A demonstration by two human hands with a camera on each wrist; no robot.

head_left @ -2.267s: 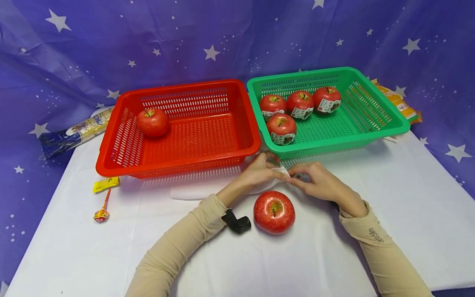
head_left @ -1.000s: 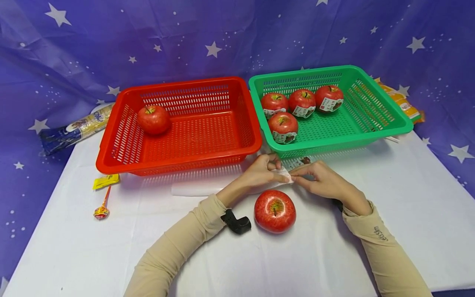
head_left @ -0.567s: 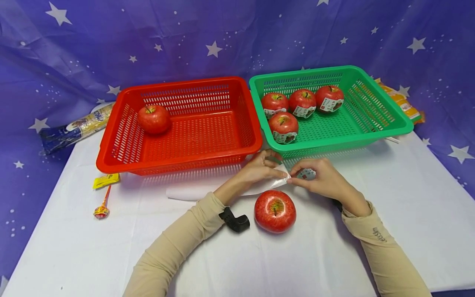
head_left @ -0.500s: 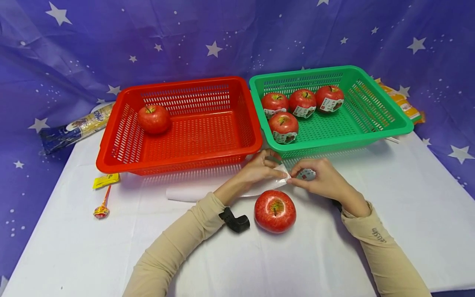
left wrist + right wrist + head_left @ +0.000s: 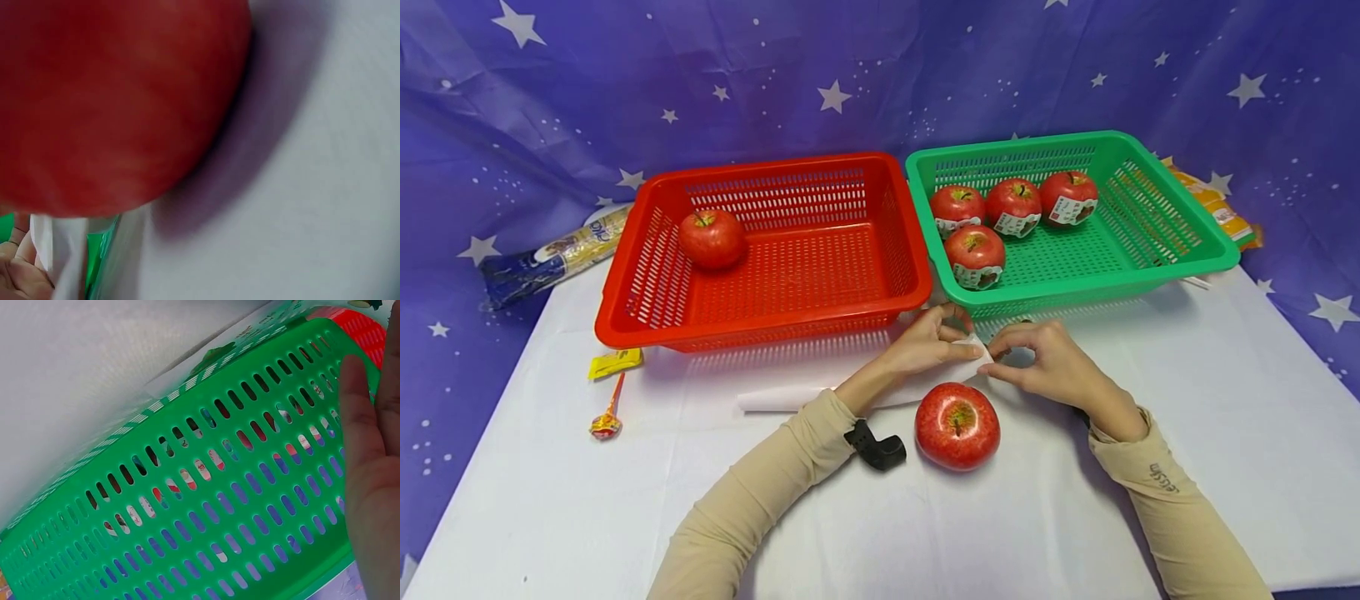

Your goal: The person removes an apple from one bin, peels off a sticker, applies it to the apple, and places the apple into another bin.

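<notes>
- Head: L hand [image 5: 928, 346] & R hand [image 5: 1048, 358] pinch white sheet [image 5: 925, 387] at its end; front apple [image 5: 957, 427] just beside, no label seen, prob. still to do.
- Also: 4 apples [image 5: 975, 250] in green basket [image 5: 1093, 287] labelled, prob. done.
- L wrist: front apple v. close, bare.
- R wrist: basket wall; can't tell grip.

The apple [image 5: 112, 106] was blurred and cut off in the left wrist view; the left hand [image 5: 931, 343] hid part of the white sheet [image 5: 919, 388]. The orange packet [image 5: 1231, 220] lay partly hidden.
</notes>
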